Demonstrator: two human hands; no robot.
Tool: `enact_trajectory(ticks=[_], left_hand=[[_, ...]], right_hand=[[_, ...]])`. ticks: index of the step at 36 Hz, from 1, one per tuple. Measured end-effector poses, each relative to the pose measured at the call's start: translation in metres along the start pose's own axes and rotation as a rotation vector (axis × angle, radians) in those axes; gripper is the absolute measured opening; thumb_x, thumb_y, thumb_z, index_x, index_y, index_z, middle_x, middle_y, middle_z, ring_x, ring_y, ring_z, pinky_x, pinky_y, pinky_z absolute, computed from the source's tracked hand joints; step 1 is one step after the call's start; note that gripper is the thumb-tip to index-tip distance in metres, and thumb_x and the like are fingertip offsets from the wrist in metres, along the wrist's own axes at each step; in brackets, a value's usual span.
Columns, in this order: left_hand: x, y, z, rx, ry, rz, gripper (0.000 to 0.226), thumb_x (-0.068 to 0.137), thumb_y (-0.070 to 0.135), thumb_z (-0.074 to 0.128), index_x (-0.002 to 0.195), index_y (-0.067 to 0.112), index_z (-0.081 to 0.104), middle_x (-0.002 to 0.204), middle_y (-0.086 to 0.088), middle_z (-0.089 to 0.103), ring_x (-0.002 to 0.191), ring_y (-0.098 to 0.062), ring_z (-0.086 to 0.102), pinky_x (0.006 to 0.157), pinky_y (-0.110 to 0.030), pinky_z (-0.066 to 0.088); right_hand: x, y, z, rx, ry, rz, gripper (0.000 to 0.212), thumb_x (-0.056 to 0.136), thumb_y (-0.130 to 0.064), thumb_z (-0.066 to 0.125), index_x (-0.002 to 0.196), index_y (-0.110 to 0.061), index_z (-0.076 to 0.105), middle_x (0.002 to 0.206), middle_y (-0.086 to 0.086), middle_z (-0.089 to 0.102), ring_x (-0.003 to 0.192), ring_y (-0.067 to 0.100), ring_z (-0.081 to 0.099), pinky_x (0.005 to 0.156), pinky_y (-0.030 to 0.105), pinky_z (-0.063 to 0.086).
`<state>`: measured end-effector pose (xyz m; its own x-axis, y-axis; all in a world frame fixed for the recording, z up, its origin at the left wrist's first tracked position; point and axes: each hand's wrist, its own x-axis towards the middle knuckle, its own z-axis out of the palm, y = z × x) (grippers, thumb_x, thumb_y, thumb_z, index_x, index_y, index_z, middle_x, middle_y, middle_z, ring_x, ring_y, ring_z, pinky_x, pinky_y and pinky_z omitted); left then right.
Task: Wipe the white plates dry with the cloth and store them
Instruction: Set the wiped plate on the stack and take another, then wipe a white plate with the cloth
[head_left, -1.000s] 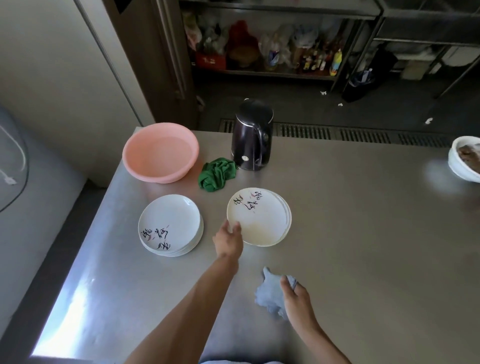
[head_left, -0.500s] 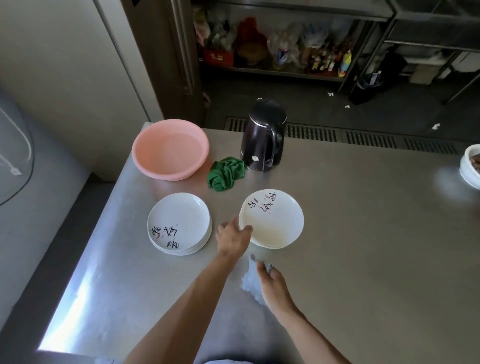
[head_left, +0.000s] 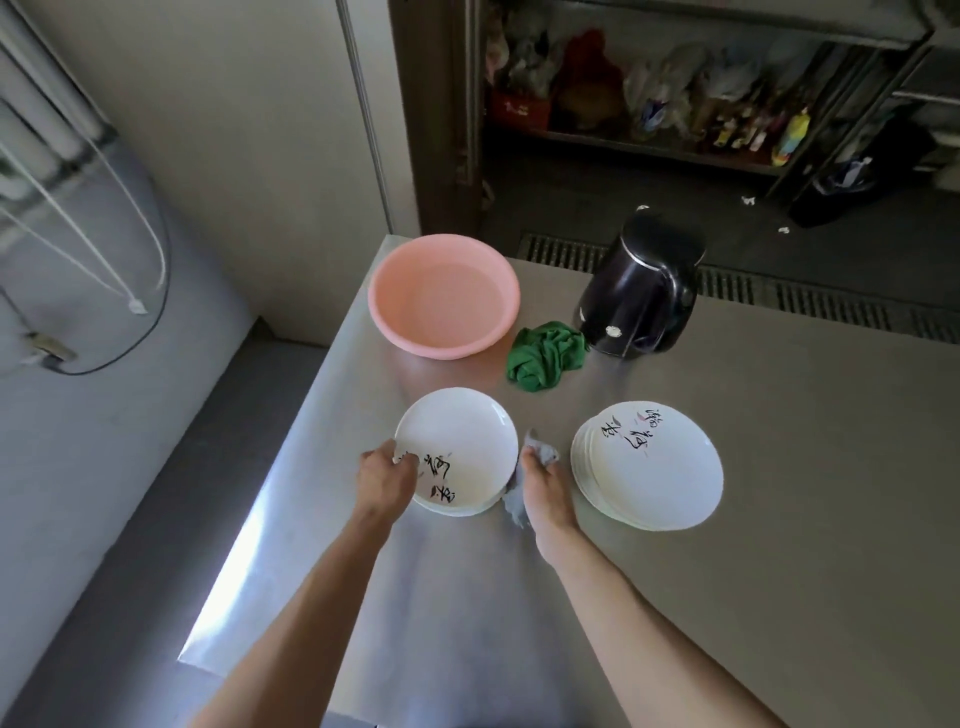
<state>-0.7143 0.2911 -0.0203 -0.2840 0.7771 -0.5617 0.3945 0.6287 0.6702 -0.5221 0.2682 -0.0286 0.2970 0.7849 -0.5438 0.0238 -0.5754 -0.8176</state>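
Note:
Two stacks of white plates with black brush lettering sit on the steel table (head_left: 779, 571). My left hand (head_left: 384, 480) grips the left rim of the top plate of the left stack (head_left: 460, 441). My right hand (head_left: 543, 483) holds a pale grey-blue cloth (head_left: 540, 454) against the right rim of that same stack; part of the cloth hangs below my palm. The right stack (head_left: 649, 467) lies untouched just right of my right hand.
A pink basin (head_left: 444, 293) stands at the table's back left corner. A crumpled green cloth (head_left: 545, 358) lies beside a black electric kettle (head_left: 639, 296). The table's left edge drops to the floor near the left stack. Shelves with bottles stand behind.
My left hand left the right stack and moved to the left stack's rim. My right hand carried the cloth up from the table front to that stack's right side.

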Motion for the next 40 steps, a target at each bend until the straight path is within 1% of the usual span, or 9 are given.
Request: enact_trajectory(ticks=[5,8,17,20,23,26,29,34,40], left_hand=[[0.010,-0.005,-0.002,-0.117,0.048,0.003,0.021,0.090,0.012,0.054,0.098,0.008,0.073,0.096,-0.011,0.071,0.089,-0.036,0.064,0.077,-0.038,0.054],[0.012,-0.009,-0.002,-0.203,0.057,-0.008,0.024,0.093,0.010,0.054,0.073,0.014,0.065,0.061,0.007,0.060,0.064,-0.020,0.051,0.051,-0.025,0.038],[0.002,-0.015,0.007,-0.459,-0.059,0.052,0.014,0.108,0.020,0.041,0.121,0.016,0.037,0.106,-0.013,0.059,0.095,-0.027,0.062,0.077,-0.053,0.063],[-0.006,-0.018,0.010,-0.534,-0.071,0.072,0.019,0.109,0.023,0.040,0.129,0.020,0.038,0.116,-0.008,0.056,0.103,-0.022,0.063,0.061,-0.038,0.064],[-0.019,-0.020,0.016,-0.534,-0.109,0.122,0.033,0.111,0.028,0.040,0.143,0.028,0.046,0.126,-0.001,0.061,0.111,-0.016,0.064,0.062,-0.034,0.063],[-0.040,-0.018,0.027,-0.534,-0.165,0.137,0.035,0.111,0.027,0.038,0.140,0.032,0.058,0.125,0.007,0.068,0.112,-0.017,0.068,0.066,-0.041,0.064],[-0.066,-0.016,0.041,-0.528,-0.238,0.091,0.034,0.111,0.025,0.041,0.120,0.045,0.067,0.106,0.021,0.075,0.100,-0.013,0.073,0.062,-0.042,0.063],[-0.105,-0.028,0.077,-0.415,-0.429,0.036,0.036,0.112,0.022,0.037,0.130,0.034,0.065,0.108,0.001,0.078,0.096,-0.020,0.076,0.067,-0.043,0.063],[-0.142,-0.050,0.116,-0.387,-0.552,-0.113,0.035,0.112,0.021,0.039,0.121,0.029,0.072,0.106,-0.008,0.079,0.093,-0.029,0.077,0.062,-0.043,0.062]], right_hand=[[-0.001,0.003,0.009,-0.078,-0.011,-0.015,0.025,0.103,-0.027,0.043,0.108,-0.020,0.067,0.098,0.002,0.073,0.093,0.023,0.067,0.083,0.032,0.051],[-0.004,0.004,0.013,-0.150,-0.035,-0.054,0.025,0.103,-0.022,0.042,0.111,-0.015,0.064,0.084,0.007,0.066,0.069,0.016,0.060,0.060,0.017,0.049],[-0.006,0.011,0.013,-0.117,-0.042,-0.007,0.032,0.105,-0.034,0.037,0.112,-0.017,0.063,0.105,0.008,0.071,0.098,0.030,0.066,0.092,0.044,0.053],[-0.012,0.012,0.007,-0.013,-0.021,-0.075,0.038,0.106,-0.039,0.034,0.136,-0.032,0.055,0.111,-0.007,0.063,0.096,0.018,0.056,0.090,0.036,0.045],[-0.024,0.008,-0.004,-0.066,-0.027,-0.276,0.047,0.108,-0.032,0.033,0.155,-0.032,0.032,0.154,-0.016,0.038,0.139,0.002,0.038,0.116,0.033,0.031],[-0.034,0.014,-0.018,-0.215,-0.041,-0.442,0.049,0.108,-0.027,0.035,0.156,-0.029,0.029,0.160,-0.020,0.027,0.146,-0.007,0.020,0.120,0.020,0.018],[-0.044,0.038,-0.034,-0.408,-0.045,-0.484,0.048,0.107,-0.032,0.038,0.154,-0.028,0.032,0.155,-0.021,0.026,0.141,-0.017,0.007,0.122,0.025,0.014],[-0.057,0.087,-0.063,-0.749,-0.079,-0.461,0.057,0.107,-0.034,0.036,0.158,-0.013,0.023,0.166,0.003,0.016,0.153,0.012,0.007,0.124,0.026,-0.002],[-0.084,0.130,-0.100,-0.955,-0.343,-0.488,0.060,0.108,-0.041,0.028,0.160,-0.019,0.009,0.166,-0.005,-0.009,0.152,0.008,-0.013,0.120,0.021,-0.013]])
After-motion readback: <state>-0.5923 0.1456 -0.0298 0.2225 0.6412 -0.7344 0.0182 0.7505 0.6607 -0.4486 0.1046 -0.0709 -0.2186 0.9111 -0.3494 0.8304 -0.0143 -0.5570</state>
